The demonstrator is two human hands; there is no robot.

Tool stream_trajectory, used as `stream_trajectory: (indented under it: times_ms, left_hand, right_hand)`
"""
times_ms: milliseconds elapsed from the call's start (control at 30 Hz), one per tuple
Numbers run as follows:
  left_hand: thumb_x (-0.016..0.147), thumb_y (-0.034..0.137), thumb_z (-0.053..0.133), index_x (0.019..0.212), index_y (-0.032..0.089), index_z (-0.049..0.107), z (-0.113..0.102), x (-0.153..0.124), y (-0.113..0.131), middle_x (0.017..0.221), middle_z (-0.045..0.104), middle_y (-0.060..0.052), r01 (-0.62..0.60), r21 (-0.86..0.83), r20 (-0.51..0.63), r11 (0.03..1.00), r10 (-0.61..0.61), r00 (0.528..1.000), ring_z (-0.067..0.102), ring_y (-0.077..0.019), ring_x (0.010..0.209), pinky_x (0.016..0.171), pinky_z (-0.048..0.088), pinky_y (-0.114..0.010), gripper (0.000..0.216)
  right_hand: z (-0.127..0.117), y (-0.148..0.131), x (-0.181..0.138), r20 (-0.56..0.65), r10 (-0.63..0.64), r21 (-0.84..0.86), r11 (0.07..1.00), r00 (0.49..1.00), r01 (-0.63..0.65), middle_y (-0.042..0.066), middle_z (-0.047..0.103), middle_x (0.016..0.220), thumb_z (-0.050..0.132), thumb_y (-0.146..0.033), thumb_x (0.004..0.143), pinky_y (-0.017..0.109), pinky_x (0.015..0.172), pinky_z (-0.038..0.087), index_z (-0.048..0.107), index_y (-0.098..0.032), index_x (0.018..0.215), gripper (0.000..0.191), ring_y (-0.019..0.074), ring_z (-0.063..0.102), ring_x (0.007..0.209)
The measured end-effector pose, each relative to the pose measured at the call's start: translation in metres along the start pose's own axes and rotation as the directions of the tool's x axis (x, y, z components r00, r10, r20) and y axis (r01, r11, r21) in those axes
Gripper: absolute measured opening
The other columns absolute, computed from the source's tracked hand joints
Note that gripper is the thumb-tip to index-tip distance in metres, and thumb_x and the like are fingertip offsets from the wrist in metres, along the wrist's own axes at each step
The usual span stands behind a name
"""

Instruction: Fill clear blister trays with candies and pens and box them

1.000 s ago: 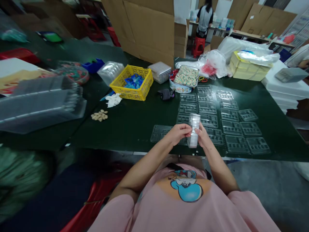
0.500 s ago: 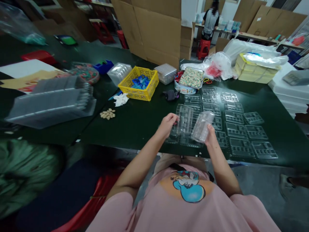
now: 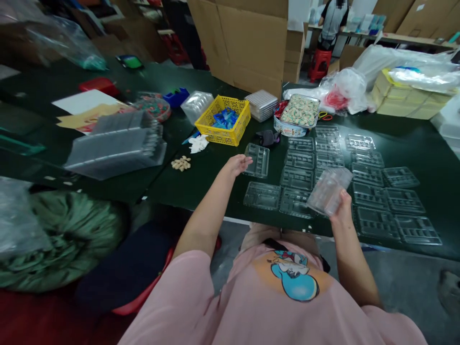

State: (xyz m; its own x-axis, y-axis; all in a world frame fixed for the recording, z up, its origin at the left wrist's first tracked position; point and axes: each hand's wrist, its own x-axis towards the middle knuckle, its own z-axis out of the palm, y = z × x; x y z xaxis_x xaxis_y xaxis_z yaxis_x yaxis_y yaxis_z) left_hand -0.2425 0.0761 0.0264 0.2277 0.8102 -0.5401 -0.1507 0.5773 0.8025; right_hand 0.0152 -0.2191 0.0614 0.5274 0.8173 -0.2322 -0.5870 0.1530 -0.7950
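Note:
My right hand point(image 3: 341, 208) grips a small stack of clear plastic trays point(image 3: 327, 190) by its lower right side, thumb on top, tilted above the table. Farther left, my left hand point(image 3: 239, 165) has its fingers stretched out at the left edge of a single clear compartment tray point(image 3: 259, 160), which sits a little askew. Below that one lies another clear tray point(image 3: 262, 196) flat on the dark green table. Several more trays point(image 3: 372, 195) are laid out in rough columns under and to the right of the held stack.
Behind the trays stand a yellow basket point(image 3: 223, 136) of blue packets, a round tin point(image 3: 289, 129) with a filled tray on top, and a stacked tray pile point(image 3: 262, 105). Beige pieces point(image 3: 181, 164) lie left, beside large plastic sheets point(image 3: 115, 148). A person point(image 3: 332, 24) is in the background.
My left hand has moved left, away from the right hand, and its fingers have opened at the single tray. The right hand still holds the stack. The view has shifted left.

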Motion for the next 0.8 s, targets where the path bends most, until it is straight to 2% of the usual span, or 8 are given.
stream_trajectory:
  times_ms: [233, 333, 433, 500, 567, 633, 700, 800]
  left_hand:
    - [0.082, 0.008, 0.051, 0.074, 0.018, 0.044, 0.012, 0.006, -0.045, 0.07, 0.059, -0.001, -0.058, 0.16, -0.164, 0.985, 0.085, 0.983, 0.063, -0.0102, 0.069, 0.068, 0.048, -0.021, 0.014]
    - [0.077, 0.012, 0.059, 0.069, 0.018, 0.049, 0.001, -0.002, -0.057, 0.069, 0.058, -0.002, -0.084, 0.331, -0.155, 0.94, 0.142, 0.978, 0.064, -0.0158, 0.078, 0.073, 0.048, -0.026, 0.014]
    - [0.067, 0.01, 0.07, 0.06, 0.018, 0.053, -0.016, -0.01, -0.051, 0.075, 0.061, -0.007, -0.134, 0.493, -0.118, 0.86, 0.219, 0.969, 0.06, -0.0271, 0.102, 0.088, 0.045, -0.035, 0.02]
    - [0.067, 0.011, 0.071, 0.065, 0.018, 0.061, -0.022, -0.011, -0.043, 0.094, 0.065, -0.012, -0.252, 0.672, 0.012, 0.697, 0.33, 0.944, 0.051, -0.0318, 0.119, 0.1, 0.037, -0.04, 0.013]
    - [0.073, 0.016, 0.068, 0.088, 0.021, 0.07, -0.02, -0.008, -0.035, 0.123, 0.06, -0.013, -0.426, 0.832, 0.281, 0.354, 0.392, 0.876, 0.039, -0.0327, 0.132, 0.108, 0.029, -0.044, 0.016]
    - [0.081, 0.025, 0.062, 0.116, 0.026, 0.066, -0.013, -0.004, -0.031, 0.145, 0.046, -0.01, -0.522, 0.853, 0.493, 0.015, 0.308, 0.814, 0.028, -0.0329, 0.14, 0.111, 0.024, -0.048, 0.034]
    - [0.088, 0.035, 0.055, 0.129, 0.029, 0.059, -0.004, -0.001, -0.033, 0.154, 0.035, -0.008, -0.508, 0.854, 0.52, -0.112, 0.203, 0.829, 0.022, -0.0338, 0.143, 0.111, 0.023, -0.051, 0.042]
    - [0.093, 0.044, 0.043, 0.135, 0.031, 0.055, 0.003, -0.006, -0.045, 0.156, 0.031, -0.009, -0.456, 0.876, 0.477, -0.155, 0.143, 0.867, 0.024, -0.036, 0.142, 0.108, 0.028, -0.054, 0.045]
  right_hand:
    - [0.003, 0.003, -0.002, -0.021, 0.013, 0.001, 1.0, 1.0, -0.013, 0.005, 0.072, 0.095, 0.069, -0.055, 0.061, 0.052, 0.094, 0.051, 0.066, -0.024, 0.098, 0.049, 0.03, 0.066, 0.103]
    - [0.0, 0.004, -0.001, -0.015, 0.017, 0.013, 1.0, 1.0, -0.017, 0.005, 0.072, 0.097, 0.069, -0.055, 0.062, 0.052, 0.094, 0.051, 0.065, -0.025, 0.103, 0.05, 0.0298, 0.065, 0.105]
    - [-0.004, 0.003, -0.001, -0.009, 0.018, 0.037, 0.999, 1.0, -0.018, 0.005, 0.073, 0.097, 0.069, -0.054, 0.064, 0.052, 0.094, 0.051, 0.065, -0.025, 0.105, 0.05, 0.0295, 0.066, 0.105]
    - [-0.005, 0.003, -0.001, -0.004, 0.024, 0.042, 0.999, 1.0, -0.024, 0.005, 0.073, 0.098, 0.069, -0.054, 0.065, 0.052, 0.094, 0.051, 0.065, -0.026, 0.105, 0.05, 0.0294, 0.066, 0.104]
    - [-0.006, 0.003, -0.001, -0.002, 0.022, 0.041, 0.999, 1.0, -0.022, 0.005, 0.073, 0.099, 0.069, -0.054, 0.065, 0.052, 0.094, 0.052, 0.065, -0.026, 0.106, 0.05, 0.0298, 0.067, 0.103]
    - [-0.005, 0.002, 0.0, 0.001, 0.013, 0.04, 0.999, 1.0, -0.013, 0.006, 0.073, 0.1, 0.069, -0.055, 0.065, 0.053, 0.094, 0.051, 0.064, -0.026, 0.108, 0.052, 0.0302, 0.066, 0.103]
    - [-0.005, 0.001, -0.001, 0.006, 0.005, 0.037, 0.999, 1.0, -0.005, 0.006, 0.072, 0.101, 0.068, -0.056, 0.066, 0.053, 0.094, 0.051, 0.064, -0.026, 0.11, 0.054, 0.03, 0.066, 0.104]
    - [-0.007, 0.0, -0.001, 0.012, 0.0, 0.037, 0.999, 1.0, 0.0, 0.006, 0.072, 0.102, 0.068, -0.057, 0.066, 0.052, 0.096, 0.051, 0.063, -0.026, 0.111, 0.055, 0.0292, 0.066, 0.105]
